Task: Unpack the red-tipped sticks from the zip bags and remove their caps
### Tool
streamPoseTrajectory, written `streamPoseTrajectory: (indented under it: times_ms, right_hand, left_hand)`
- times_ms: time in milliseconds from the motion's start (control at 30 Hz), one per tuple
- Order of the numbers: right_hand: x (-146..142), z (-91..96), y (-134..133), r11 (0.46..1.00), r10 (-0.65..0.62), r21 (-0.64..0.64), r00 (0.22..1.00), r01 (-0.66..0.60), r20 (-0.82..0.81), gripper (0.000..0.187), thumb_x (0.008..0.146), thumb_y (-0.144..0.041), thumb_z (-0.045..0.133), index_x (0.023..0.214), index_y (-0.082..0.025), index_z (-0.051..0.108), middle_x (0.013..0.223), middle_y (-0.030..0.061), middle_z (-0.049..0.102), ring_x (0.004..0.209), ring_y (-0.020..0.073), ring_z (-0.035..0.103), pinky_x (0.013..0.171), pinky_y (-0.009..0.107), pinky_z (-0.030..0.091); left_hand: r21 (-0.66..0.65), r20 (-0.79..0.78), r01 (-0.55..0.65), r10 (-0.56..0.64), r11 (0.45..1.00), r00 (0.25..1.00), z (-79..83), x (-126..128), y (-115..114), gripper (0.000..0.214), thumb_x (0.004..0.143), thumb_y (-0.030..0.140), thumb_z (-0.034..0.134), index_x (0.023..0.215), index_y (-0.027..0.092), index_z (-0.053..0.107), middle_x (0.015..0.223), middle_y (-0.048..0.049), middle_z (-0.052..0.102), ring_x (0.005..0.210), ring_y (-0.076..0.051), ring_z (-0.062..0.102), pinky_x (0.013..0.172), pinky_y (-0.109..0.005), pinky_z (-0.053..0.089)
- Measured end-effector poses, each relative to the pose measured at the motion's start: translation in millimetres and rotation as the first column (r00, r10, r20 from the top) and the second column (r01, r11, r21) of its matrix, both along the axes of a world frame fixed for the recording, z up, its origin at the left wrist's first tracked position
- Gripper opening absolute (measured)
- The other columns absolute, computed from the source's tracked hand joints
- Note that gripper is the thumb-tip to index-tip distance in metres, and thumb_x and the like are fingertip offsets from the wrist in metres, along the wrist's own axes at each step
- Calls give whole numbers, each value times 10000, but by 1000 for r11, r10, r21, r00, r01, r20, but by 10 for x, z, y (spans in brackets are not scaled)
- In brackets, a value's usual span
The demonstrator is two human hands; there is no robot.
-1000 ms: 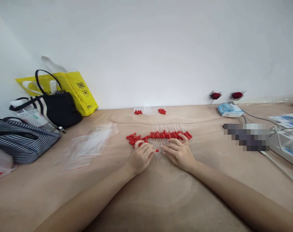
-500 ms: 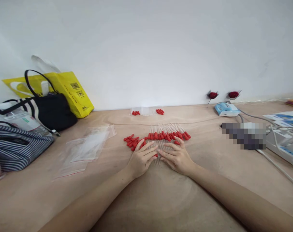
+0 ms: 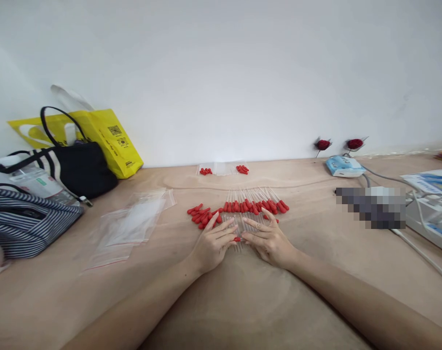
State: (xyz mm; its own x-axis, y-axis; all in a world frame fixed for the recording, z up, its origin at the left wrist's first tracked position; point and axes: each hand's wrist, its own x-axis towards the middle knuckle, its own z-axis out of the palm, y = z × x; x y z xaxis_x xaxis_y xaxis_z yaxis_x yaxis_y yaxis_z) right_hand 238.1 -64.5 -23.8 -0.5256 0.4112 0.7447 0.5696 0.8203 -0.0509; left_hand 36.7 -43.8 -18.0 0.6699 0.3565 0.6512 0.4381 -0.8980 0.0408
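Note:
A row of clear thin tubes with red caps [image 3: 255, 205] lies on the tan table [image 3: 243, 301]. A loose heap of red caps [image 3: 201, 215] sits to its left. My left hand [image 3: 213, 241] and my right hand [image 3: 266, 237] rest side by side over the near ends of the tubes, fingers stretched out and spread. Their fingertips meet around one small red cap [image 3: 237, 238] between them; whether either hand grips it I cannot make out.
Clear zip bags [image 3: 129, 223] lie to the left. Further left stand a striped bag [image 3: 27, 216], a black bag [image 3: 80, 167] and a yellow bag [image 3: 111, 138]. Two small packets of red caps [image 3: 224, 169] lie by the wall. Cables and boxes [image 3: 428, 204] are at right.
My left hand has gone from curled to fingers stretched flat. Both hands have slid slightly toward me over the tubes, with the small red cap still between them.

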Motion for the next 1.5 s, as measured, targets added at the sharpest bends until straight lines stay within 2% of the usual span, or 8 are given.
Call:
streamPoseTrajectory:
  times_ms: [333,700,800,967,1133,1233,1333,1500]
  right_hand:
    - [-18,11,-13,998,22,53,999,-19,-48,186,830,-117,441,927,-196,578,801,-12,694,1031,155,544,1042,502,15]
    - [34,5,-28,998,27,57,998,-24,-60,188,815,-108,456,941,-195,565,796,-6,691,1027,161,545,1011,480,121]
    - [99,-6,-28,999,-40,31,997,42,-69,213,802,-101,449,950,-194,571,793,1,682,989,174,558,975,476,185]
    - [142,-34,-9,978,-210,-3,977,210,-31,208,807,-201,486,970,-246,607,562,-37,573,586,108,512,791,356,320]
    - [138,-61,30,944,-310,-119,951,307,-4,325,829,-136,369,1098,-168,550,602,-7,537,609,114,485,723,307,314]
    - [104,-42,48,935,-298,-222,952,275,-74,291,825,-143,374,1052,-146,557,644,5,577,634,117,511,752,308,311]
    - [37,-19,65,931,-284,-290,940,222,-192,177,814,-181,429,869,-168,597,630,-12,607,569,95,514,776,303,303]
    - [-115,-18,111,938,-304,-232,932,257,-198,165,794,-187,462,755,-191,622,529,-37,573,496,79,473,768,303,277]
  left_hand:
    - [-14,1,-1,1,1000,1000,5,-14,-20,126,817,133,471,806,164,592,995,-60,657,1026,-179,559,1044,-464,207]
    - [11,10,-5,5,1000,1000,-25,-69,-29,140,829,117,435,847,159,568,1006,-63,648,1054,-177,537,1026,-434,248]
    - [5,38,-56,56,998,998,7,-119,-27,146,828,113,432,873,165,560,1000,-63,642,1041,-183,536,966,-417,336]
    - [-81,154,-121,133,989,979,12,-112,-43,157,821,199,483,939,191,585,882,-59,564,806,-140,545,706,-271,480]
    - [-184,268,-223,267,957,926,62,-142,-1,254,836,181,426,1053,186,559,869,-52,473,771,-120,517,702,-255,472]
    - [-290,275,-335,414,896,868,176,-264,139,263,822,220,428,1037,167,570,887,-65,506,815,-148,524,746,-296,462]
    - [-509,227,-382,549,771,804,272,-437,372,292,782,280,461,1026,148,554,820,-50,553,668,-127,532,631,-271,471]
    - [-618,43,-481,638,621,769,263,-625,731,273,690,354,541,870,152,574,777,-39,616,669,-146,561,617,-267,452]
